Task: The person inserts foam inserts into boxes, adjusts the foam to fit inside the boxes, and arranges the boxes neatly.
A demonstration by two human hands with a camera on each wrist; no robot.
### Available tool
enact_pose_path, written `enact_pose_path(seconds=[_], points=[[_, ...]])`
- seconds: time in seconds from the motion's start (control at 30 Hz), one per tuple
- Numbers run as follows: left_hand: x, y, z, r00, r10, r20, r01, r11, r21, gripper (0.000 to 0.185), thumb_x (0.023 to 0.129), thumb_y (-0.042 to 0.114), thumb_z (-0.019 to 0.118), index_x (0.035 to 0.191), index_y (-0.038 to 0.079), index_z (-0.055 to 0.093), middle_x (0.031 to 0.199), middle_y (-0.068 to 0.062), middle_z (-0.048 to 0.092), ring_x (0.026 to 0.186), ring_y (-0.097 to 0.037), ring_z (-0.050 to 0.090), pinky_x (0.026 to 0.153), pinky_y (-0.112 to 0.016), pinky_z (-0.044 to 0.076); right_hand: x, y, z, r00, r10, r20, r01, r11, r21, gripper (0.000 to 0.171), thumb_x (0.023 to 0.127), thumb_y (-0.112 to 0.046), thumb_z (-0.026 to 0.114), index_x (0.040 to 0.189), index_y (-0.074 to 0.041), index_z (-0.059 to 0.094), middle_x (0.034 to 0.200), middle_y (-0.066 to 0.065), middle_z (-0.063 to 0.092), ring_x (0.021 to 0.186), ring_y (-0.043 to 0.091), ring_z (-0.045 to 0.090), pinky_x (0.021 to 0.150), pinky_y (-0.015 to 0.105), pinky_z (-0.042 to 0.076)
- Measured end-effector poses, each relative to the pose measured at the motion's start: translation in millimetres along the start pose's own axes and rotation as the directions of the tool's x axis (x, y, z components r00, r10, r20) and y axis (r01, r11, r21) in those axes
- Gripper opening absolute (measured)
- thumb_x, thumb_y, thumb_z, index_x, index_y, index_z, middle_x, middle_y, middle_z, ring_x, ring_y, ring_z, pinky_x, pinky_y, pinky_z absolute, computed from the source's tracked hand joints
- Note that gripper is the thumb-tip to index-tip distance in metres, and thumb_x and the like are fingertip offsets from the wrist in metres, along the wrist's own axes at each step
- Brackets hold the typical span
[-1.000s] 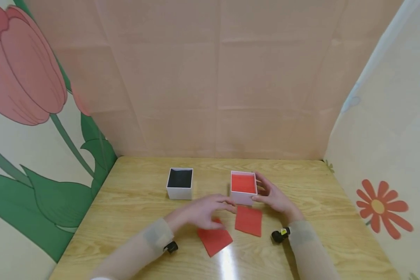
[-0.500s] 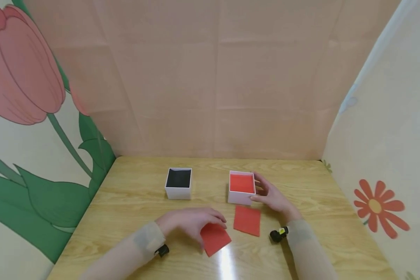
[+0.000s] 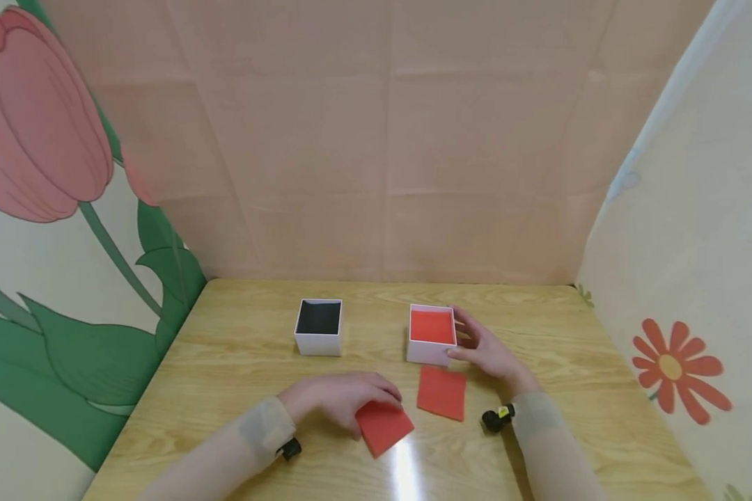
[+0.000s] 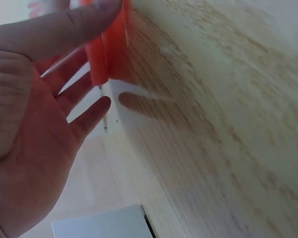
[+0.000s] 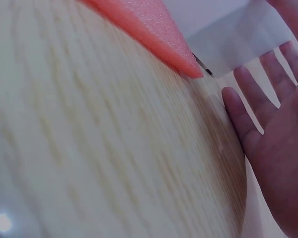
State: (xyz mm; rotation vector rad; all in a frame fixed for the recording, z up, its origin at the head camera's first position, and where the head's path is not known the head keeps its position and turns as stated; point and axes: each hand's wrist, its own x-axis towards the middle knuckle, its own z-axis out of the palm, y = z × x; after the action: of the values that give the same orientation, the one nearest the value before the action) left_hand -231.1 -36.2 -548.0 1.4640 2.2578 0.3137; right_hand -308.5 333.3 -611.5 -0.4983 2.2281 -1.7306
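Note:
In the head view my left hand [image 3: 345, 398] pinches a thin red foam square [image 3: 384, 430] by its left side, thumb below and fingers over its upper edge. The left wrist view shows that foam [image 4: 98, 57] between thumb and fingers, raised off the wood. My right hand [image 3: 490, 351] holds a white box [image 3: 427, 353] at its right side, thumb at the near corner and fingers toward the back. Red foam [image 3: 432, 327] fills this box nearly to its rim. A second red square [image 3: 441, 394] lies flat just in front of the box.
Left of the red-filled box stands another white box [image 3: 318, 344] with a black inside [image 3: 319, 318]. Both are on a wood-grain table [image 3: 238, 348]. A pink cloth [image 3: 382, 174] hangs behind, with flower-printed sheets on both sides.
My left hand has come back from near the red-filled box, moved down and left, and taken hold of the nearer red foam square. The right hand has stayed at its box.

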Motion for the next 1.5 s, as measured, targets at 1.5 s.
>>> enact_pose_path(seconds=[1.5], points=[[-1.4,-4.9,-0.2,0.952,-0.128,-0.278,0.076,0.979,-0.190,0.095,0.081,0.029,0.095,0.163,0.019,0.048,0.159,0.005,0.044,0.138,-0.014,0.049,0.112,-0.031,0.047,-6.6,-1.7,3.1,1.000,-0.011,-0.016,0.011,0.999,-0.038,0.105,0.093,-0.026,0.086,0.173,-0.028,0.018,0.169,0.015,0.036,0.151,0.047,0.038,0.119,0.060,0.038]])
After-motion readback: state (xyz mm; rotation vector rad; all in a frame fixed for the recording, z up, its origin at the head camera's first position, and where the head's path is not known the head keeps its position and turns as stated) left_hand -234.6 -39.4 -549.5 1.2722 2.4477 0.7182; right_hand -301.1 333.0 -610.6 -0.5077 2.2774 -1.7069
